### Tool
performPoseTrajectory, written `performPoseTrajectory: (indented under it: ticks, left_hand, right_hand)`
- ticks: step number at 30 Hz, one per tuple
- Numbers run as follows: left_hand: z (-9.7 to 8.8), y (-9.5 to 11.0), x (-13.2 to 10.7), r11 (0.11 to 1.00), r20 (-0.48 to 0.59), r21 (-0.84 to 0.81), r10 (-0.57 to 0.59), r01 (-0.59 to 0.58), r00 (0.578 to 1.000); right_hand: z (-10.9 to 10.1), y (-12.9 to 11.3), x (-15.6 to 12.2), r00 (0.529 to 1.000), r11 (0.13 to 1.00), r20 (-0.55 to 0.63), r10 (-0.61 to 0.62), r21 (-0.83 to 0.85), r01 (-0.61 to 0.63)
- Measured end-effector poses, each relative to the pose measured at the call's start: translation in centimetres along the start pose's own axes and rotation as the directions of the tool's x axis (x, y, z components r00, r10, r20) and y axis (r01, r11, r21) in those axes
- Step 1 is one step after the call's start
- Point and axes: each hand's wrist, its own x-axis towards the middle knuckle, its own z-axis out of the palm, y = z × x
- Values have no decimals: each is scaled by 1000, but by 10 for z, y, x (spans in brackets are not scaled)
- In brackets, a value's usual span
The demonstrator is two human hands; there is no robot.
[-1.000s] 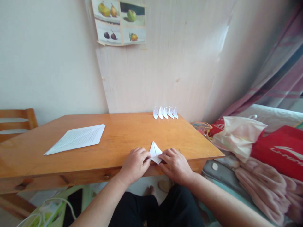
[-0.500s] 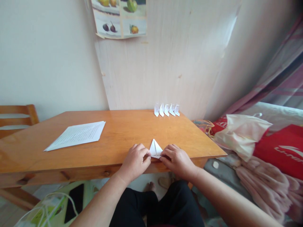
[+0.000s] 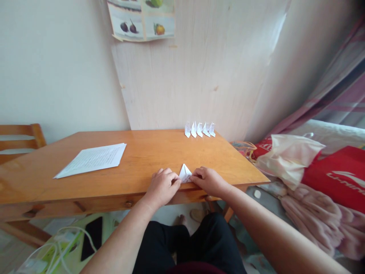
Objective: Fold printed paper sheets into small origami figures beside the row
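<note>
**At the near edge: paper (image 3: 184, 174) with its lower point turned up**

The paper's left corner is pinched between thumb and fingers of the left hand (image 3: 163, 187); its right corner is likewise gripped by the right hand (image 3: 210, 182). The tip that hung toward the body a second ago has been folded upward, leaving a small triangle; one crease, it is judged, is thereby formed, though its firmness cannot be told. Farther out on the table (image 3: 154, 150), printed sheets (image 3: 94, 160) are seen at left, five folded pieces (image 3: 200, 130) at the back.
</note>
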Motion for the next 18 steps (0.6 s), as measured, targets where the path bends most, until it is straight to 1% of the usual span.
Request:
performPoseTrajectory:
  ticks: [2,5,11,18]
  left_hand:
    - [0,0,2,999,20,28,-19,18,1000]
    - [0,2,6,996,55,78,-42,37,998]
    - [0,8,11,976,99,203,-96,74,991]
    - [0,11,14,965,120,248,-113,80,986]
  right_hand:
    - [-1,1,4,999,999,31,42,-3,-42]
    - [-2,1,7,995,997,69,75,-8,-75]
    - [-3,0,9,991,993,75,109,-46,-105]
    - [-5,-4,11,985,987,94,143,-88,-135]
